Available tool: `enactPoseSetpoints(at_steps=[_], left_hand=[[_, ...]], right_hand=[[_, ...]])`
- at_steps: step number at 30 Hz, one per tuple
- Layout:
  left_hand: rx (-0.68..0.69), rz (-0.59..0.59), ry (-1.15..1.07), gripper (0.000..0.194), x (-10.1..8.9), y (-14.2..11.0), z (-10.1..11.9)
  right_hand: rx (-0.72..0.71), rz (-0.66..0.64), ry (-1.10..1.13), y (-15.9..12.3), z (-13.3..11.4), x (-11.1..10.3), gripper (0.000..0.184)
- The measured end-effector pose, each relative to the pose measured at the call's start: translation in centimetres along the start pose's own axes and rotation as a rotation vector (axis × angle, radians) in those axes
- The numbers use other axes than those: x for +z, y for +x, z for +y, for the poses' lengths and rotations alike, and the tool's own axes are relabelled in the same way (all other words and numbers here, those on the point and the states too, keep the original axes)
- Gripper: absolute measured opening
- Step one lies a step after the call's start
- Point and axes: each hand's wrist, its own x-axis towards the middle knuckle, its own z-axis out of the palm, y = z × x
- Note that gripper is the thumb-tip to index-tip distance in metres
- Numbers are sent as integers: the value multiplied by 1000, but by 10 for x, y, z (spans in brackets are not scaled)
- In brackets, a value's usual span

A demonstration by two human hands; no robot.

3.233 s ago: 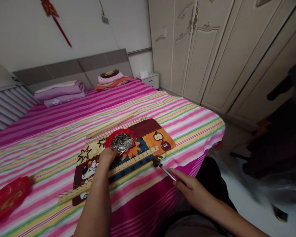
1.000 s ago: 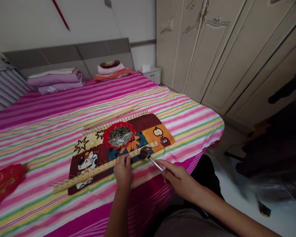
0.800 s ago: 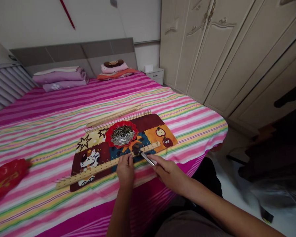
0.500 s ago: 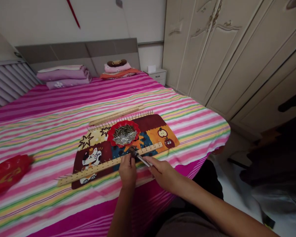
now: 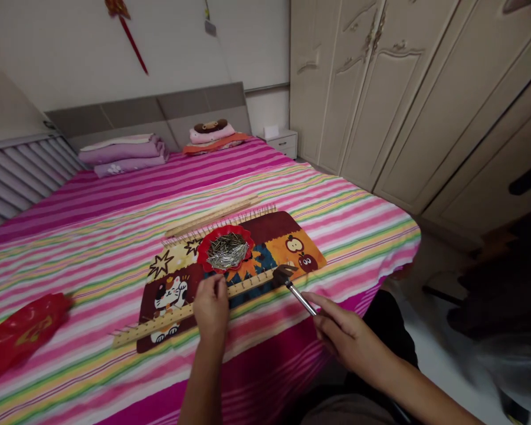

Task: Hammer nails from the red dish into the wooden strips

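Head view, likely hammer (image 5: 296, 291), slanting up-left

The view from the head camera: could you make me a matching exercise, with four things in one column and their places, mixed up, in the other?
1. Silver-shafted hammer with a dark head | A. On the colourful patterned mat
2. Red scalloped dish of metal nails | B. On the pale bedside cabinet
3. Folded purple bedding | C. In the right hand
4. Small white box | D. Near the grey headboard

Pairs: 1-C, 2-A, 3-D, 4-B
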Motion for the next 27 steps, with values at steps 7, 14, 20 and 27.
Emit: enactPoseSetpoints(at_steps=[7, 14, 20, 27], left_hand=[[-13, -327, 468, 21, 3, 82, 0], [-93, -434, 592, 16, 31, 97, 5], [-50, -538, 557, 7, 19, 107, 4], [-97, -552, 156, 18, -20, 102, -7]], right_hand=[[77, 47, -38, -6, 7, -7, 54], [78, 27, -36, -5, 7, -10, 57], [67, 38, -88, -4, 10, -15, 56], [44, 63, -62, -3, 18, -11, 56]])
